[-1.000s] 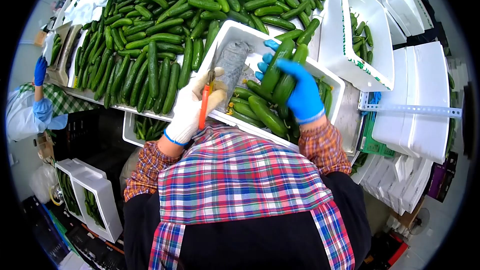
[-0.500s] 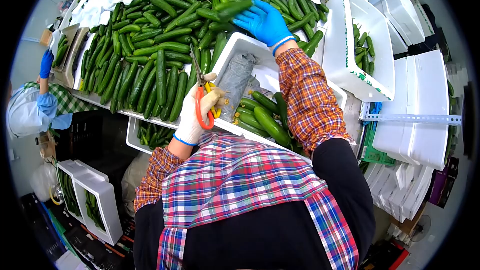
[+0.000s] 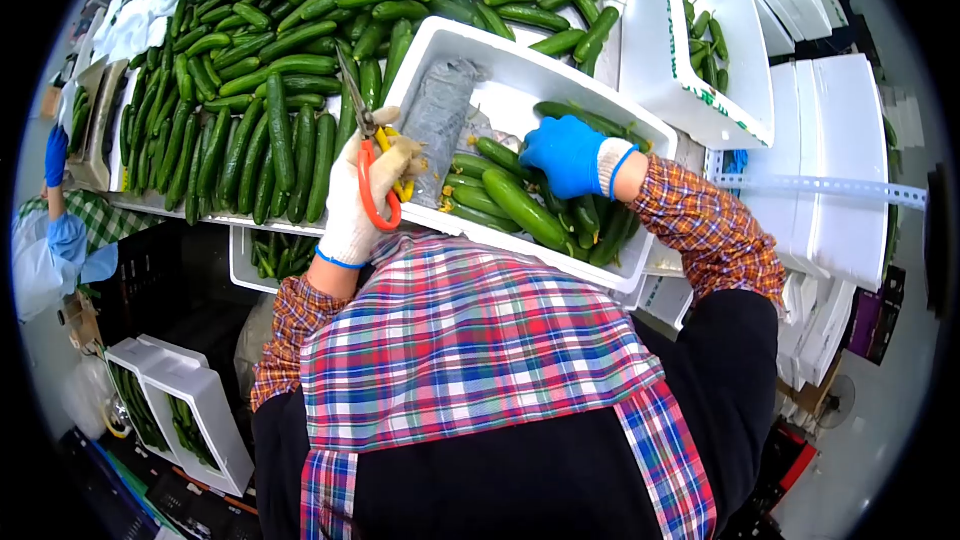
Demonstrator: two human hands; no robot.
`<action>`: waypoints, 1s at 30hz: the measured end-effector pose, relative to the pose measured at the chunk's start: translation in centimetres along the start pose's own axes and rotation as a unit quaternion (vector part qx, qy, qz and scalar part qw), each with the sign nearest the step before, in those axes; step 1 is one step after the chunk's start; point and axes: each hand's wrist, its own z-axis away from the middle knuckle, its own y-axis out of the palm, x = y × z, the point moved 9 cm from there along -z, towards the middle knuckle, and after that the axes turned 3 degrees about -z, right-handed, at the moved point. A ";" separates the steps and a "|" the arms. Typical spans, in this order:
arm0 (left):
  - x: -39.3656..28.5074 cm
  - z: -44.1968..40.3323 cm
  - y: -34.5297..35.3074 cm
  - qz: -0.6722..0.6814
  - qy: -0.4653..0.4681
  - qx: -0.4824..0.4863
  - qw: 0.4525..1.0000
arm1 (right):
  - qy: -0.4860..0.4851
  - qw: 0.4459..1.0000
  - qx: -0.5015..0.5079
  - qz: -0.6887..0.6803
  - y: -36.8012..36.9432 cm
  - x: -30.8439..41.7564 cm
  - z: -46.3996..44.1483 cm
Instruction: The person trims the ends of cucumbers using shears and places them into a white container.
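Cucumbers (image 3: 525, 210) are lying in the box (image 3: 540, 78) at my 12 o'clock. My right hand (image 3: 570, 157) is curling over them, seemingly arranging; its grip I can't tell. At 11, my left hand (image 3: 345, 205) is holding scissors (image 3: 366, 123). Moving on calls for guarding those blades.

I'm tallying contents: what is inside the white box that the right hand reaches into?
The white box holds a grey bundle near its left end and cucumbers toward the right. The right hand hides part of them; anything beneath the top layer is covered.
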 end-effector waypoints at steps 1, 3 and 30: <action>0.0 -0.1 0.0 -0.010 0.000 -0.004 1.000 | -0.052 0.997 -0.028 -0.041 -0.2 0.8 0.7; 0.1 -0.1 -0.1 -0.011 0.007 0.004 1.000 | -0.082 0.996 0.008 -0.033 1.1 1.6 1.6; 0.0 0.2 0.2 0.008 -0.017 -0.009 1.000 | -0.111 0.724 0.005 -0.681 -6.2 0.3 3.1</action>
